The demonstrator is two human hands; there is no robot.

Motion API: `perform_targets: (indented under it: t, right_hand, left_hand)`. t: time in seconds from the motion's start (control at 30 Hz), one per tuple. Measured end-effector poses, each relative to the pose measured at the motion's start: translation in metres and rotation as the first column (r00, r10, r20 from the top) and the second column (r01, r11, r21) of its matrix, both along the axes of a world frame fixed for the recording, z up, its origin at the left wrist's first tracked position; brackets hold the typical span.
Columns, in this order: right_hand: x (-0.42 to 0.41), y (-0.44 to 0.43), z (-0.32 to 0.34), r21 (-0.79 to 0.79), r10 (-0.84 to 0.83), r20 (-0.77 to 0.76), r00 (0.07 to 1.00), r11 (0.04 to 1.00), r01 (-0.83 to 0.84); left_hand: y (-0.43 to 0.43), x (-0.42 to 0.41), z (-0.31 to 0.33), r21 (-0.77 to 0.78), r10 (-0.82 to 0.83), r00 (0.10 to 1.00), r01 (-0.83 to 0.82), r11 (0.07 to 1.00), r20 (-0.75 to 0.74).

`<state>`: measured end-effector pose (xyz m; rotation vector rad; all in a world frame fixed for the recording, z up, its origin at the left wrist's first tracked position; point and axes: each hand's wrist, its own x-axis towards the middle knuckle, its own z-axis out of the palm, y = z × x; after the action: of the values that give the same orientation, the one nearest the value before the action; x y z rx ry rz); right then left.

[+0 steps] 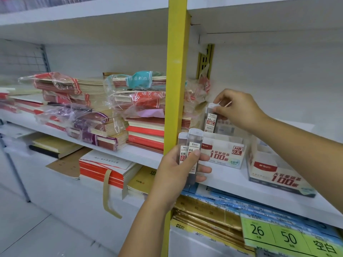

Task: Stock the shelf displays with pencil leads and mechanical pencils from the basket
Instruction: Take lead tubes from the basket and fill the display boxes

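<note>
Clear lead case pinched by right hand over display box near shelf edge; left hand grips 2 cases.

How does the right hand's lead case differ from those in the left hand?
The right hand pinches one lead case by its cap, at the display box; the left hand grips two lead cases round their middles, nearer the camera. All are upright, white-capped, labelled 0.5.
</note>
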<state>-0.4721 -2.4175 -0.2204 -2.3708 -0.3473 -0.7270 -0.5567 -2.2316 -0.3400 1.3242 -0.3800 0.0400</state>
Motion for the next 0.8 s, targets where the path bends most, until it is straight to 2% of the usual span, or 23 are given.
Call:
perform_targets:
  t: [0.07, 0.13, 0.2, 0.27, 0.33, 0.37, 0.43, 0.5, 0.6, 0.67, 0.73, 0.8]
  right_hand:
    - [0.002, 0.0, 0.0, -0.181, -0.069, 0.004, 0.998, 0.981, 0.069]
    - [0.001, 0.002, 0.001, -0.377, -0.128, 0.02, 0.992, 0.918, 0.126]
    - [-0.007, 0.005, 0.003, -0.444, -0.147, 0.066, 0.987, 0.882, 0.161]
    - [-0.024, 0.007, 0.003, -0.364, -0.087, 0.081, 0.993, 0.925, 0.11]
    - [-0.047, 0.009, 0.001, -0.179, 0.07, -0.054, 0.996, 0.981, -0.078]
    - [-0.06, 0.011, -0.001, -0.102, 0.166, -0.144, 0.976, 0.978, -0.181]
    - [-0.078, 0.015, -0.006, -0.056, 0.279, -0.257, 0.925, 0.952, -0.302]
    - [-0.085, 0.017, -0.011, -0.053, 0.305, -0.282, 0.91, 0.942, -0.332]
    - [-0.084, 0.015, -0.014, 0.026, 0.304, -0.251, 0.919, 0.951, -0.308]
    - [-0.078, 0.007, -0.008, 0.15, 0.279, -0.207, 0.938, 0.956, -0.251]
    - [-0.07, -0.006, 0.004, 0.307, 0.225, -0.09, 0.97, 0.933, -0.187]
    - [-0.061, -0.015, 0.018, 0.341, 0.148, 0.041, 0.988, 0.928, -0.154]
  left_hand:
    - [0.0, -0.001, 0.0, -0.002, -0.009, 1.0, 0.009, 1.0, -0.001]
    - [0.0, -0.002, 0.001, -0.007, -0.02, 1.0, 0.02, 1.0, -0.003]
    - [0.0, -0.002, 0.001, -0.01, -0.03, 1.0, 0.03, 1.0, -0.004]
    - [0.0, -0.002, 0.001, -0.01, -0.039, 0.999, 0.039, 0.999, -0.004]
    - [-0.001, -0.002, 0.0, -0.015, -0.053, 0.999, 0.053, 0.999, 0.002]
    - [-0.002, -0.002, 0.0, -0.021, -0.062, 0.998, 0.062, 0.998, 0.005]
    - [-0.005, -0.003, 0.0, -0.04, -0.083, 0.997, 0.083, 0.996, 0.009]
    - [-0.007, -0.002, 0.0, -0.051, -0.094, 0.995, 0.094, 0.994, 0.017]
    - [-0.009, -0.002, 0.0, -0.035, -0.089, 0.995, 0.09, 0.995, 0.033]
    - [-0.009, -0.002, 0.0, -0.004, -0.064, 0.997, 0.064, 0.998, 0.035]
    - [-0.007, -0.001, -0.001, 0.015, -0.039, 0.999, 0.038, 0.999, 0.032]
    - [-0.005, 0.0, -0.003, 0.043, -0.027, 0.999, 0.026, 0.999, 0.035]
